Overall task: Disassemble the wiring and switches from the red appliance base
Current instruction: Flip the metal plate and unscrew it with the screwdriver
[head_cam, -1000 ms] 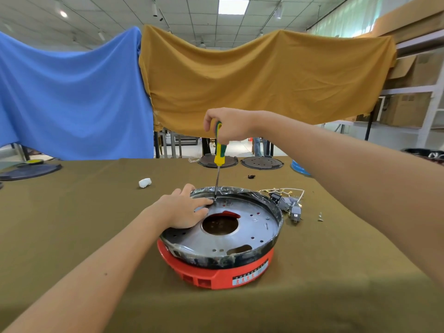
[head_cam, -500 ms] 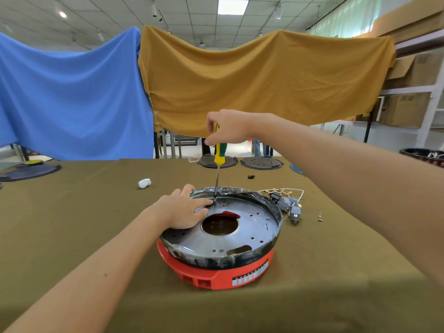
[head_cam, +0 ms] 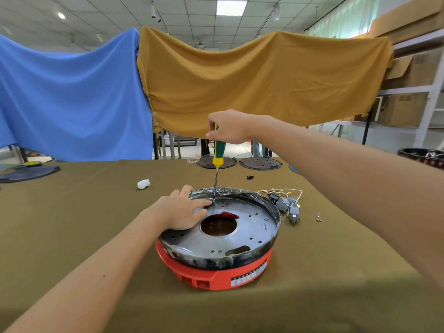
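Observation:
The red appliance base (head_cam: 216,276) sits mid-table with a round metal plate (head_cam: 249,227) on top, rimmed in black and plastic film. My left hand (head_cam: 180,212) lies flat on the plate's left side, fingers stretched toward the far rim. My right hand (head_cam: 228,127) grips the top of a green and yellow screwdriver (head_cam: 218,153) held upright. Its tip touches the plate near the far rim, just beyond my left fingertips. A bundle of wires and grey switches (head_cam: 286,203) lies on the cloth to the right of the base.
Olive cloth covers the table (head_cam: 72,231). A white wad (head_cam: 143,184) lies to the far left, a small black part (head_cam: 250,177) behind the base, a loose screw (head_cam: 318,217) to the right. Two dark round plates (head_cam: 260,163) sit at the far edge, another dark disc (head_cam: 28,173) at left.
My right hand has shifted its grip on the screwdriver handle, turning slightly. The screwdriver tip stays at the same spot and my left hand has not moved.

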Motion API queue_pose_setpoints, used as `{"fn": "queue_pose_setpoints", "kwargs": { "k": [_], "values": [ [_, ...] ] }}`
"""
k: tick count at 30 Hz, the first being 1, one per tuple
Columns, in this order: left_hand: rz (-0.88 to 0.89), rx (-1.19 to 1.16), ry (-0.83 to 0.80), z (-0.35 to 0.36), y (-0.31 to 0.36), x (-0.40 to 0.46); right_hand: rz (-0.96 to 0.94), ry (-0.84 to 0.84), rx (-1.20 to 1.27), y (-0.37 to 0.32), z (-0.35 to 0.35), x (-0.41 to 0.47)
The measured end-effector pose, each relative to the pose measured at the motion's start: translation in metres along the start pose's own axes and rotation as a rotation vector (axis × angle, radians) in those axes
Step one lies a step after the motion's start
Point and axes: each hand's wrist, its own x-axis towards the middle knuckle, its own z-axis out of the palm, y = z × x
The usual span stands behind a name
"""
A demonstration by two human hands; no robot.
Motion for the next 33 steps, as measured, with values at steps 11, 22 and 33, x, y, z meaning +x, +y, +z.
{"fn": "queue_pose_setpoints", "kwargs": {
  "k": [11, 22, 33],
  "values": [
    [-0.001, -0.006, -0.011, -0.0005, -0.0006, -0.0005, 0.007, -0.014, -0.034, -0.0004, -0.0005, -0.0021],
    [0.001, -0.007, -0.011, -0.0035, 0.002, -0.0037, -0.001, -0.022, -0.025, -0.0025, -0.0026, -0.005],
    [0.003, -0.001, -0.012, -0.0039, 0.0026, -0.0036, -0.016, -0.041, -0.042, -0.004, -0.0029, -0.0042]
  ]
}}
